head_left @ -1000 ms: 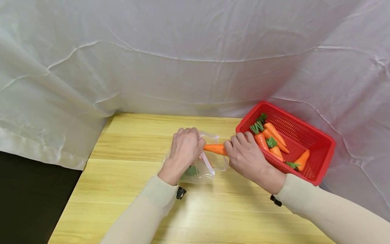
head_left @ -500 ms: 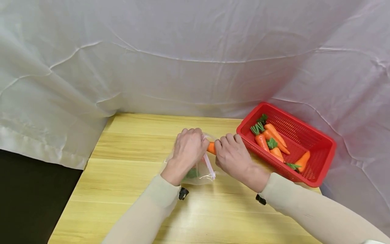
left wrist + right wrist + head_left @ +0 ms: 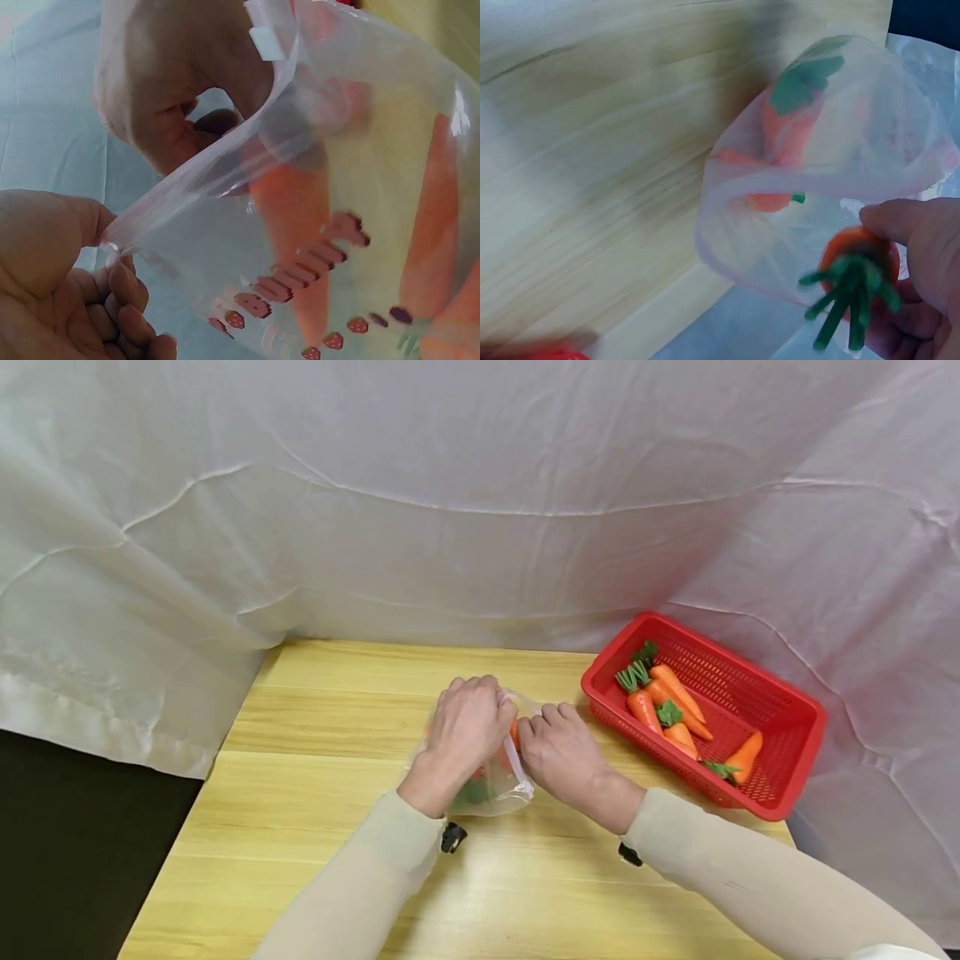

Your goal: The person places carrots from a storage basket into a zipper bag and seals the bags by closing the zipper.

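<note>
Carrot [image 3: 859,259], gripped at its leafy end by the right hand [image 3: 558,752], sits partly inside a clear zip bag [image 3: 498,781] on the desk [image 3: 315,727]; left hand [image 3: 465,727] pinches the bag's rim. Red basket [image 3: 780,752] holds more carrots [image 3: 667,702].

bright, even light in head view; both wrist views blurred

A clear, glossy thin plastic bag [image 3: 498,777] lies on the smooth, pale varnished wooden table [image 3: 315,793]; at right sits a red perforated plastic basket [image 3: 780,727], backed by matt, creased white cloth [image 3: 480,502].
</note>
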The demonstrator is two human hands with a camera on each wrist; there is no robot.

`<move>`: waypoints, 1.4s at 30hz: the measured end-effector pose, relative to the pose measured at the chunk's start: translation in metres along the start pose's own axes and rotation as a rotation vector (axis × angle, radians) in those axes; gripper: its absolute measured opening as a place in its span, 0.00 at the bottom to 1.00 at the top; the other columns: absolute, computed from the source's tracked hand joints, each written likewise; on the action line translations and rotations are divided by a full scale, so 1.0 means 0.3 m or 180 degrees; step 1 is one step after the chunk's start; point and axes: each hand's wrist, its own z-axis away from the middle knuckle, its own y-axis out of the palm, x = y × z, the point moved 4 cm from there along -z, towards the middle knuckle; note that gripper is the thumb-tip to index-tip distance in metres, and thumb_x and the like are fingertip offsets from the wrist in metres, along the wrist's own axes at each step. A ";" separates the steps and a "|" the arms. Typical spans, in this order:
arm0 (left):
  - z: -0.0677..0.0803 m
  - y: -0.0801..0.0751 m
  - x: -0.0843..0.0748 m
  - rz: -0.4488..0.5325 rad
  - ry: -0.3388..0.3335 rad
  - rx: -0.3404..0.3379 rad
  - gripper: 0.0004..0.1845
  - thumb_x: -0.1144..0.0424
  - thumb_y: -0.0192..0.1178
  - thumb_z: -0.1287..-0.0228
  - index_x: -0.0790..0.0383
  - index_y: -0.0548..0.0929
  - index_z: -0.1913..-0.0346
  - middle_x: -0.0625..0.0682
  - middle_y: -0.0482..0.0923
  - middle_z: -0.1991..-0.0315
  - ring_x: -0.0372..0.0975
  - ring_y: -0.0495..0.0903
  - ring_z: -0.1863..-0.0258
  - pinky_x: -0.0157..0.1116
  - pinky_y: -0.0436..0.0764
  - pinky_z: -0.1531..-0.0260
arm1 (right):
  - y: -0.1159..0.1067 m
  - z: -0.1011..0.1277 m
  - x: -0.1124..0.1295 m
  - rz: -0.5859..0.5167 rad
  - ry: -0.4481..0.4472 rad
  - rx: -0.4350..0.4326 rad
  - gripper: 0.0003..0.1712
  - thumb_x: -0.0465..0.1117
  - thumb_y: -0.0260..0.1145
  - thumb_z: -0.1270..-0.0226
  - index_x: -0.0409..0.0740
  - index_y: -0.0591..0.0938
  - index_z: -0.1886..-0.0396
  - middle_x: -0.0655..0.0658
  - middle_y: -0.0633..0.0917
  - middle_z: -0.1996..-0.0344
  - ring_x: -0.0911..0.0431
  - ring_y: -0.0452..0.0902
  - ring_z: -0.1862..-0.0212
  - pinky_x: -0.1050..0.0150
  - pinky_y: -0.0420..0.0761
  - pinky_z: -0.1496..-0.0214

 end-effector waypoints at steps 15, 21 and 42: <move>0.000 -0.005 -0.009 0.0450 -0.0009 0.0079 0.11 0.58 0.54 0.27 0.57 0.76 0.70 0.50 0.75 0.74 0.45 0.73 0.69 0.39 0.72 0.62 | 0.043 -0.006 -0.029 -0.0019 0.0157 -0.0200 0.09 0.42 0.64 0.29 0.43 0.77 0.67 0.46 0.81 0.77 0.47 0.73 0.68 0.56 0.69 0.66; -0.008 -0.016 0.011 0.0612 -0.0196 0.0030 0.11 0.58 0.52 0.27 0.57 0.78 0.67 0.50 0.78 0.70 0.46 0.74 0.66 0.39 0.74 0.62 | 0.025 0.005 -0.059 -0.0190 0.0054 -0.0391 0.12 0.44 0.62 0.27 0.45 0.77 0.72 0.46 0.80 0.75 0.46 0.72 0.67 0.55 0.67 0.64; -0.008 -0.030 0.029 0.0427 -0.0184 -0.0199 0.09 0.59 0.54 0.31 0.57 0.79 0.69 0.49 0.78 0.72 0.46 0.73 0.68 0.39 0.73 0.61 | 0.016 0.128 -0.216 -0.0545 -0.0039 -0.1139 0.14 0.46 0.56 0.22 0.39 0.80 0.61 0.41 0.81 0.64 0.42 0.78 0.62 0.49 0.76 0.59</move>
